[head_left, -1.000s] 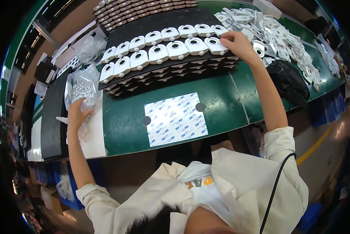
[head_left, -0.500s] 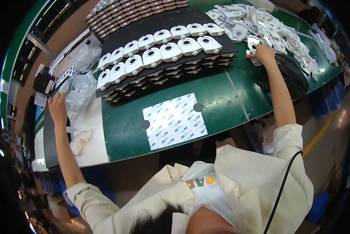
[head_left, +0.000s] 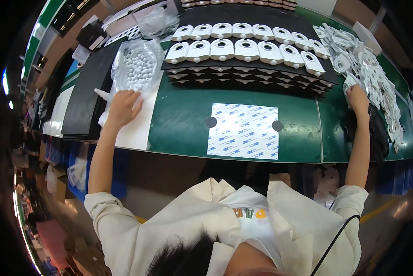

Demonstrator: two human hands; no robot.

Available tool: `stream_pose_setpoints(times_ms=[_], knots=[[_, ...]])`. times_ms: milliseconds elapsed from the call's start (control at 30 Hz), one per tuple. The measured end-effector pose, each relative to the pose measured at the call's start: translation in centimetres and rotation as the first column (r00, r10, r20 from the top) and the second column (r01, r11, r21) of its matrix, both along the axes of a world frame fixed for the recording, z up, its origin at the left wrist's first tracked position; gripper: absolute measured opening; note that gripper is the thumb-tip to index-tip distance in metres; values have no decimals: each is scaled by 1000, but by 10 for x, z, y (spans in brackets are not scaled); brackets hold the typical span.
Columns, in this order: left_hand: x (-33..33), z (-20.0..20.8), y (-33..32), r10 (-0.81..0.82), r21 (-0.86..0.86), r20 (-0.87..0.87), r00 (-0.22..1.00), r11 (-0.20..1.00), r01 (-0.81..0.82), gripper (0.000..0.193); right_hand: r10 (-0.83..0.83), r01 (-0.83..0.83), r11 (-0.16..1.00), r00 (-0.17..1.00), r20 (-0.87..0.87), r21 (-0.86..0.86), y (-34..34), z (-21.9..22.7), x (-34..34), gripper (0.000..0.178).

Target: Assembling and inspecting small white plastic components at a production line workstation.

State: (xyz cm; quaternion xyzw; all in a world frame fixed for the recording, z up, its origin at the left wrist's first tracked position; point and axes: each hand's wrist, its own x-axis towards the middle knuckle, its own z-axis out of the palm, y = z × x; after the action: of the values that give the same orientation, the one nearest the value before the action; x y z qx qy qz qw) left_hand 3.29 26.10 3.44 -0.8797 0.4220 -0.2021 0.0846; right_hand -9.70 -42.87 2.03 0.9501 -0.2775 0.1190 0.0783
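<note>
My right hand (head_left: 357, 99) is closed on a white plastic housing (head_left: 349, 81) at the near side of a heap of like housings (head_left: 369, 69). The fingers cover much of the part. On the left, my left hand (head_left: 123, 108) is over the near edge of a clear plastic bag (head_left: 158, 57) of small white balls (head_left: 139, 69). Its fingers bend downward, the thumb stands apart, and no ball shows in it. Between the hands, a white sheet with blue print (head_left: 243, 133) lies on the green table (head_left: 181, 124), a dark disc (head_left: 211, 122) at its left edge.
Stacked black boards (head_left: 257, 66) at the back carry rows of white housings (head_left: 246, 48), each with a round hole and a white ball. Dark boards (head_left: 84, 101) stand at the left. A black bag (head_left: 376, 133) hangs by the right forearm, over the table's front edge.
The view has swung left. My left hand has come from the table's left side to the ball bag's near edge. My right hand stays by the heap with a housing.
</note>
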Motion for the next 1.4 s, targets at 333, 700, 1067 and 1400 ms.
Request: stream_pose_setpoints(times_ms=[333, 700, 1067, 1400], knots=[[107, -3, -15, 308, -504, -182, 934, 786, -358, 26, -4, -81, 992, 754, 657, 99, 60, 28, -34, 32], [122, -39, -40, 496, -198, -192, 847, 826, -529, 28, 57, -543, 835, 242, 969, 87, 128, 34, -50, 22], [122, 7, -21, -659, -272, -477, 582, -518, -811, 37, 13, -694, -251, 695, 719, 675, 241, -1, -29, 21], [-32, 17, -183, -989, -240, -83, -125, 142, -960, 19, 344, -556, -179, 738, 581, 812, 266, -38, -12, 23]])
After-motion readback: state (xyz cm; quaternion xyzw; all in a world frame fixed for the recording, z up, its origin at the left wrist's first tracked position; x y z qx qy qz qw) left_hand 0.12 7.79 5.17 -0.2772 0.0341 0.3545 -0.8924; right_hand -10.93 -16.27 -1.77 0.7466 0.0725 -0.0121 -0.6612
